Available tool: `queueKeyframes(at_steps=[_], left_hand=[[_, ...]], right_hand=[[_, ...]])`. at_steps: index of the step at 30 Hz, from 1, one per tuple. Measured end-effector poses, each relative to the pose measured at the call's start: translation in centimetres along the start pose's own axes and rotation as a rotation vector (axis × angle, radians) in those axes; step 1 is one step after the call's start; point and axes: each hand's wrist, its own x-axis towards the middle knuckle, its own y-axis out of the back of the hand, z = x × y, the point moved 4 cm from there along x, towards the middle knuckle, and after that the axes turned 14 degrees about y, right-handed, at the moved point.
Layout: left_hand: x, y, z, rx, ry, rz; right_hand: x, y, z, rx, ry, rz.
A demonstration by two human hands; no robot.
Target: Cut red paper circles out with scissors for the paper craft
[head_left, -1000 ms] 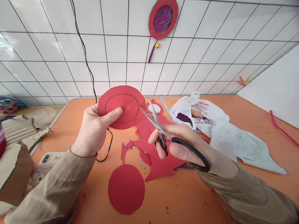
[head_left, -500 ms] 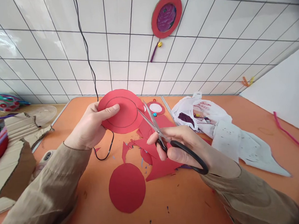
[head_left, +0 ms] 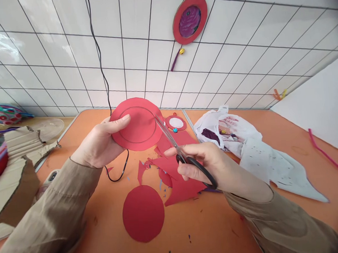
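Observation:
My left hand (head_left: 108,140) pinches the left edge of a red paper disc (head_left: 142,134), thumb on top and fingers beneath. A pencilled ring is drawn inside the disc's rim. In my right hand (head_left: 203,162) is a pair of black-handled scissors (head_left: 171,138), its blades almost closed. The blade tips lie over the right side of the disc, near the pencilled line; I cannot tell how deep they cut. Below on the orange table (head_left: 107,231) lies a second, darker red paper circle (head_left: 143,214). Red paper scraps (head_left: 184,185) are spread beneath the scissors.
A white plastic bag (head_left: 227,126) and a pale cloth-like sheet (head_left: 285,172) lie on the right. Torn cardboard (head_left: 15,183) and a phone (head_left: 52,177) are on the left. A black cable (head_left: 97,50) runs down the tiled wall, where a red round ornament (head_left: 190,20) hangs.
The scissor blades have closed from open, and the handles have come together in my right hand. My left thumb has shifted slightly left on the disc.

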Motion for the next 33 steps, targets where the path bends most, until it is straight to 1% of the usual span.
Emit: queueKeyframes(at_steps=[6,17,21,29,33], left_hand=[[-0.07,-0.15,0.05,-0.015,0.005,0.03],[-0.02,-0.25,-0.04,0.01,0.019,0.031],[0.01,-0.19,-0.04,0.012,0.015,0.048],[0.05,-0.32,-0.13,-0.012,-0.011,0.032],[0.11,-0.38,-0.27,-0.017,-0.021,0.025]], right_hand=[[-0.09,0.07,0.04,-0.029,-0.027,0.003],[-0.17,0.15,0.37,-0.027,-0.086,0.051],[-0.15,0.15,0.13,-0.028,-0.086,0.05],[-0.1,0.25,0.57,0.009,-0.082,0.044],[-0.09,0.3,0.33,0.036,-0.084,0.053]])
